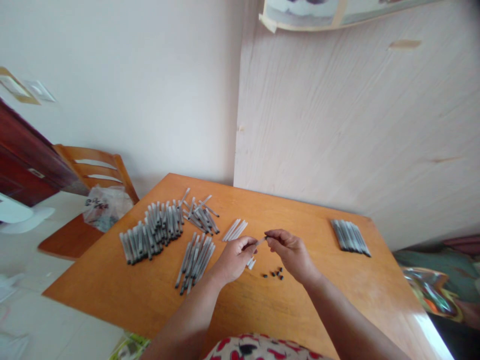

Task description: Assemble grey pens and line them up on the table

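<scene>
Over the middle of the table, my left hand is closed around a pale, translucent pen barrel. My right hand pinches a small black plug at the barrel's right end; whether it is seated there I cannot tell. Several loose black plugs lie on the wood below my right hand. Beyond my left hand is a small row of white tubes. More white tube ends show just below that hand, partly hidden by it.
Black-ended pens lie in a large pile, a smaller pile and a near bundle on the left of the wooden table. A neat row of pens lies far right. A chair holding a plastic bag stands left.
</scene>
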{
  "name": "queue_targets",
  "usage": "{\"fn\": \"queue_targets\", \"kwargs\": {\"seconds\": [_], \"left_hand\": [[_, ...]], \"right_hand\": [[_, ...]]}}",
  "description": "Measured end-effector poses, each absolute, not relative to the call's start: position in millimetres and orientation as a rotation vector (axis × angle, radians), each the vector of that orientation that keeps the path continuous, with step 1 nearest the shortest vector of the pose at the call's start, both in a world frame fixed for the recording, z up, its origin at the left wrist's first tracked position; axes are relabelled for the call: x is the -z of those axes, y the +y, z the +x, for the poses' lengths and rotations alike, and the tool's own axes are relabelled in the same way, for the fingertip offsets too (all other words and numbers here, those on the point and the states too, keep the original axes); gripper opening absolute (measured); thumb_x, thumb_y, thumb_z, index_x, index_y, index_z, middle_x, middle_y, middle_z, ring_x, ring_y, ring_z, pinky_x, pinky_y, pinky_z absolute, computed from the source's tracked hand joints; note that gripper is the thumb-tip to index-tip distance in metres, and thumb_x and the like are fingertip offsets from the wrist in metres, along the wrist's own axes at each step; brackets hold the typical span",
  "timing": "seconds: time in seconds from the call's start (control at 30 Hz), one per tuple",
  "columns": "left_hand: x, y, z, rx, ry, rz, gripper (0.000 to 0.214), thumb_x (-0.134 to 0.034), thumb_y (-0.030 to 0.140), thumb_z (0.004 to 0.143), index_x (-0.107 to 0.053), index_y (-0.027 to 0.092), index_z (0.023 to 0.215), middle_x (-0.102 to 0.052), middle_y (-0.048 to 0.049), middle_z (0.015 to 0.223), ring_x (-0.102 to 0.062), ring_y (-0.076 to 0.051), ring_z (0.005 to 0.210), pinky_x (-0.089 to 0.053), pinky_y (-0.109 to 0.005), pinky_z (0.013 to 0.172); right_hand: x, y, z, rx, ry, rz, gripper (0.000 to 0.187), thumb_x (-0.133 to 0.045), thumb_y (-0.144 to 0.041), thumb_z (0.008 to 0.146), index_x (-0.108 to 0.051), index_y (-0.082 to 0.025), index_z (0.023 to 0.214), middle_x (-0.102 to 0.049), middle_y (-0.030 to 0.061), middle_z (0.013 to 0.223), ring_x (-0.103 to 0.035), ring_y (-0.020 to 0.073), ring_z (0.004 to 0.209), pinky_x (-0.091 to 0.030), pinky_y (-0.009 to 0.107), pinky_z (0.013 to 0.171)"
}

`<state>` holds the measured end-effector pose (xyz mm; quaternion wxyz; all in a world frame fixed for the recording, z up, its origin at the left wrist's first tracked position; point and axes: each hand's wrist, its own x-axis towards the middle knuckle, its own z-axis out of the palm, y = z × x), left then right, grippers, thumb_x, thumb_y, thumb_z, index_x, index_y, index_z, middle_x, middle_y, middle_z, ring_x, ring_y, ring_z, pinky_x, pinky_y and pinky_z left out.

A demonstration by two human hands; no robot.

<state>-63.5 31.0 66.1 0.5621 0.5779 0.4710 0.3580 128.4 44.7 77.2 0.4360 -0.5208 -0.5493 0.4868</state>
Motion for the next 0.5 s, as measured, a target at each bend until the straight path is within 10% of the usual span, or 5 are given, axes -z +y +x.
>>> {"fn": "queue_targets", "kwargs": {"seconds": [0.5], "left_hand": [[-74, 31, -65, -0.826, 1.136, 1.464, 0.028, -0.057, 0.042, 0.088, -0.073, 0.021, 0.099, -0.073, -0.009, 0.092, -0.064, -0.023, 0.084, -0.048, -0.035, 0.08]], "right_hand": [[-88, 51, 142, -1.254, -1.698, -1.351, 0.023, -0.063, -0.039, 0.085, -0.072, -0.019, 0.089, -0.064, 0.0008, 0.069, -0.057, 0.0144, 0.063, -0.045, 0.026, 0.059]]}}
